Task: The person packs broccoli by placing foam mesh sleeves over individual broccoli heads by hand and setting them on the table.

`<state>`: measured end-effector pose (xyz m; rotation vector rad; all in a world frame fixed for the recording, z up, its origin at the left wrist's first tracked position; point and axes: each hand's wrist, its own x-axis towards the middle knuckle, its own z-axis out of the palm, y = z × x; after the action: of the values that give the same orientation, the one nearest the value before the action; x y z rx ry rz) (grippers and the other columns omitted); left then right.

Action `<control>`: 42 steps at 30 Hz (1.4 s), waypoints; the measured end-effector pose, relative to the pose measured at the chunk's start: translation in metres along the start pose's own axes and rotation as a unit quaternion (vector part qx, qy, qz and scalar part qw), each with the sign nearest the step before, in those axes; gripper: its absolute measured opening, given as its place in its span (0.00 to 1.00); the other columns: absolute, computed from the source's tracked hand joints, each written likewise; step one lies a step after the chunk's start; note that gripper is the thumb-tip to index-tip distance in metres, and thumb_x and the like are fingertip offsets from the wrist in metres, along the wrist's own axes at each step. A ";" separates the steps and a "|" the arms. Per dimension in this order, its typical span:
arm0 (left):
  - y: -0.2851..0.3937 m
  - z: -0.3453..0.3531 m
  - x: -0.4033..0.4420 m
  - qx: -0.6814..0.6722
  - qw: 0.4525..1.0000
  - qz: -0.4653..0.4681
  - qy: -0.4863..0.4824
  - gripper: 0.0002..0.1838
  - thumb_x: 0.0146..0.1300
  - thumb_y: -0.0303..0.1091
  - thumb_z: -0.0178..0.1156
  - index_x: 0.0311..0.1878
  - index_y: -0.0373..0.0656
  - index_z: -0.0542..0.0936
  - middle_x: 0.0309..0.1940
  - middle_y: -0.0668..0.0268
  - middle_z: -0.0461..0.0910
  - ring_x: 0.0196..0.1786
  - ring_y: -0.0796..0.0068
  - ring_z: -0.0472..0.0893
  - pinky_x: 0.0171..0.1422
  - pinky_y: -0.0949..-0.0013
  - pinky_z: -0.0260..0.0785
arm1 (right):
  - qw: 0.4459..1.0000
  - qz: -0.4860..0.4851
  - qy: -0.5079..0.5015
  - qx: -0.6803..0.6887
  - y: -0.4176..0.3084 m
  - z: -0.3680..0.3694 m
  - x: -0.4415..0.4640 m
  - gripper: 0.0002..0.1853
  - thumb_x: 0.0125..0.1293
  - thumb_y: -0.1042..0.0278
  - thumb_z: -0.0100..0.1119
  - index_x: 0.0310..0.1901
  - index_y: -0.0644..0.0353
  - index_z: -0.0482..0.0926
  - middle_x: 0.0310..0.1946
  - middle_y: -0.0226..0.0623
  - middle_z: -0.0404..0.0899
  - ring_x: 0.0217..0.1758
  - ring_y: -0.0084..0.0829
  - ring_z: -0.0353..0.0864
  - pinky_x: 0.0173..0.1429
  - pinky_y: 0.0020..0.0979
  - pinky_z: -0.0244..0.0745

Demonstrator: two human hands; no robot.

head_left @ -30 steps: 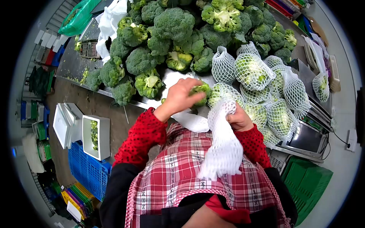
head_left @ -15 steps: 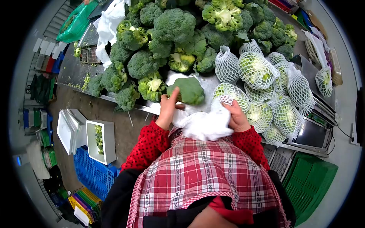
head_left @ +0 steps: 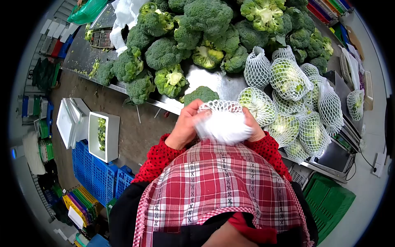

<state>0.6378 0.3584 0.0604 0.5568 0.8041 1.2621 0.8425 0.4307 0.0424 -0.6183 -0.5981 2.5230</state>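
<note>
A white foam net sleeve [head_left: 224,123], partly blurred, is stretched between my two hands in front of the apron. My left hand [head_left: 186,125] grips its left side, and my right hand [head_left: 253,124] holds the right side. Just beyond the sleeve, a broccoli head [head_left: 200,95] lies on the metal table [head_left: 207,80], its near part hidden. Netted broccoli heads [head_left: 257,106] are piled to the right of my right hand. A large heap of bare broccoli [head_left: 205,18] covers the far part of the table.
More white net sleeves [head_left: 125,16] lie at the back left. Down on the left are a white foam box [head_left: 115,138] with green pieces inside and blue crates [head_left: 92,171]. Green crates [head_left: 329,206] stand at the lower right. A person's hand shows by a green bag [head_left: 87,11].
My left hand has left the broccoli head and taken hold of the net sleeve. The sleeve is now spread with its opening toward the table. The view has shifted slightly.
</note>
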 end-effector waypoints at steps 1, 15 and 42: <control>-0.007 -0.017 0.003 -0.095 0.994 0.027 -0.056 0.07 0.64 0.28 0.59 0.44 0.40 0.75 0.38 0.65 0.81 0.41 0.78 0.80 0.49 0.72 0.74 | 0.994 -0.071 -0.022 -0.084 0.007 -0.017 0.009 0.13 0.64 0.72 0.57 0.48 0.70 0.75 0.43 0.39 0.81 0.47 0.30 0.81 0.57 0.34 0.75; 0.020 -0.047 -0.004 0.085 0.992 0.009 0.092 0.06 0.56 0.20 0.62 0.37 0.38 0.78 0.32 0.65 0.81 0.34 0.76 0.81 0.41 0.74 0.73 | 0.954 -0.106 0.197 -0.200 0.059 -0.037 0.022 0.09 0.60 0.70 0.63 0.35 0.64 0.72 0.31 0.36 0.79 0.34 0.24 0.77 0.37 0.27 0.74; -0.033 -0.075 0.028 0.120 0.942 0.044 0.311 0.15 0.68 0.29 0.46 0.52 0.33 0.77 0.46 0.62 0.80 0.44 0.73 0.80 0.48 0.71 0.72 | 0.931 -0.222 0.231 -0.172 -0.010 -0.025 0.090 0.32 0.72 0.39 0.37 0.34 0.63 0.79 0.27 0.33 0.79 0.30 0.22 0.76 0.38 0.24 0.72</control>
<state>0.6018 0.3735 -0.0175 0.3856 1.4905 1.4525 0.7876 0.4937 -0.0010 -1.0316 -0.8874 1.7788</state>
